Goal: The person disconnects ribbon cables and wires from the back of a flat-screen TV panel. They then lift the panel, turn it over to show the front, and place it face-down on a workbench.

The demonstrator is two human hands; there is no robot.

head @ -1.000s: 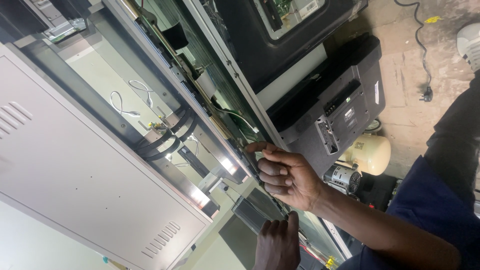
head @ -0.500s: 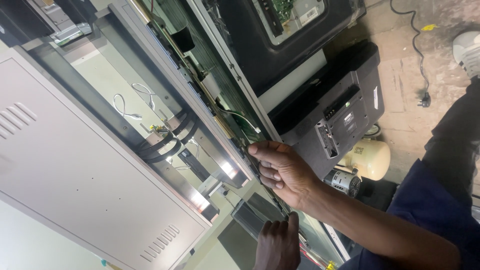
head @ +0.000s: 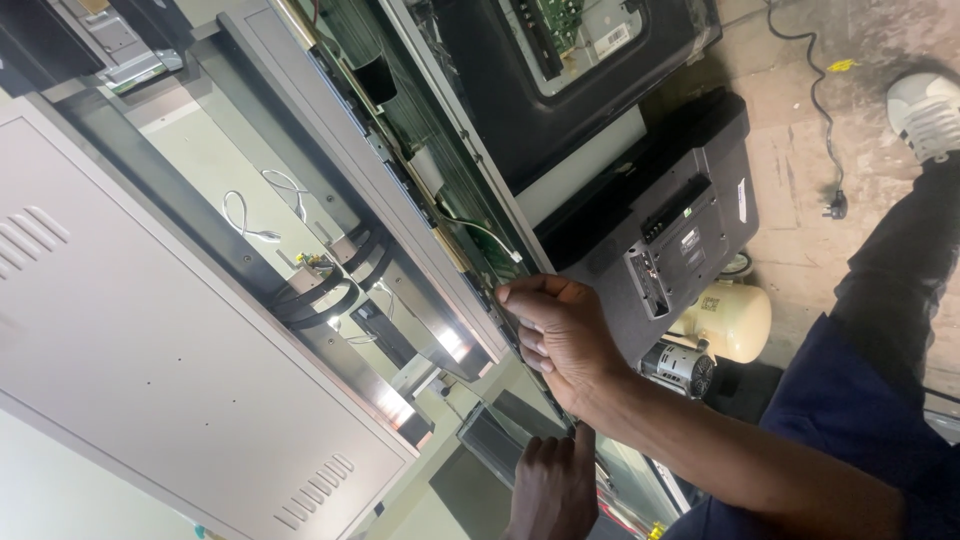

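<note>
Reaching in from the bottom edge, the left hand lies nearest the camera, its fingers held together and pointing up along the lower rim of the opened flat-screen panel; whether it presses or grips anything cannot be told, as the palm is hidden. Just above it, the right hand is curled closed, fingertips pinching the panel's thin metal edge frame, so the frame runs directly under both hands and stretches away up and to the left of them. Beside the right hand's knuckles, a thin white wire crosses the green circuit strip inside the panel. Left of the hands, a grey metal back cover with vent slots lies flat, with looped black cables and a small white cable near its edge. Beyond the right hand, a dark grey television back leans, and a cream-coloured tank with a small motor sits just below it. Farthest off, a black power cord trails across the bare floor near a white shoe.
</note>
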